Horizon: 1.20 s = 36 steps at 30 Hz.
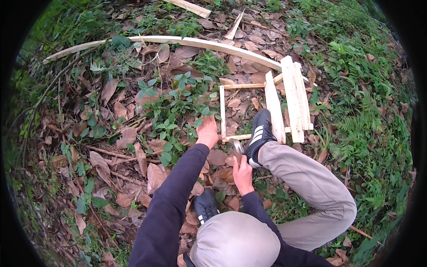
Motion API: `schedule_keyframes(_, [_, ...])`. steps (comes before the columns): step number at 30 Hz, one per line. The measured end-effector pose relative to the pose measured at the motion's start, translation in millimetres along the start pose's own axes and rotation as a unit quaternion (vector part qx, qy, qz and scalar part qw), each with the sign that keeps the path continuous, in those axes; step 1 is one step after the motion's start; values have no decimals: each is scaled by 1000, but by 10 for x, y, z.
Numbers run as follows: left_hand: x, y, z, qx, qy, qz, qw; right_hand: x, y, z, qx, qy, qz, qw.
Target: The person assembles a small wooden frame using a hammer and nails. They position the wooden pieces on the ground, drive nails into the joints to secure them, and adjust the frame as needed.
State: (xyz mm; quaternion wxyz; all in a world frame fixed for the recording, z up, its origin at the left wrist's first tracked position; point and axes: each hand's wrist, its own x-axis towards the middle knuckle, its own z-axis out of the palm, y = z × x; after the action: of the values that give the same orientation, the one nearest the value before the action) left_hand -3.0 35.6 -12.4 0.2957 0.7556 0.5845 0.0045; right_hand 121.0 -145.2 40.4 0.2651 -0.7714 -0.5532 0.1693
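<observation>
My right hand (242, 174) is closed around the handle of a hammer (237, 145), whose metal head lies close to the near left corner of a wooden frame (223, 109). Thin pale sticks form the frame's left, far and near sides. Beside that same corner is my left hand (207, 131), its fingers stretched forward and partly covered by leaves, its thumb at the stick's end. My right shoe (259, 133), black with white stripes, crosses the frame's near stick. Wider planks (274, 109) lie across the frame's right part.
More pale planks (293, 100) lie side by side at the right. A long wooden strip (195, 42) runs across behind the frame, with wood pieces (234, 26) farther off. Dry leaves and green plants (171, 120) cover the ground. My left shoe (205, 207) is near me.
</observation>
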Motion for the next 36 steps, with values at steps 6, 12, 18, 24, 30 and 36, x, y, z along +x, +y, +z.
schedule_keyframes(6, [53, 43, -43, -46, -45, 2, 998, -28, -53, -106, 5, 28, -38, 999])
schedule_keyframes(12, [43, -26, 22, -12, 10, 5, 1000, 45, -198, -68, -1, -9, -18, 1000])
schedule_keyframes(18, [51, 84, 14, -16, 8, 10, 1000, 44, -190, -145, -3, 20, -13, 1000])
schedule_keyframes(24, [38, 71, -77, -27, -14, -1, 1000, 94, -82, 12, -18, -41, -21, 999])
schedule_keyframes(30, [46, -45, 56, 4, 32, 24, 999, 30, -117, 22, -18, -40, -19, 999])
schedule_keyframes(36, [34, 61, 37, -29, -27, 4, 999, -190, 47, -18, 21, 73, -68, 995])
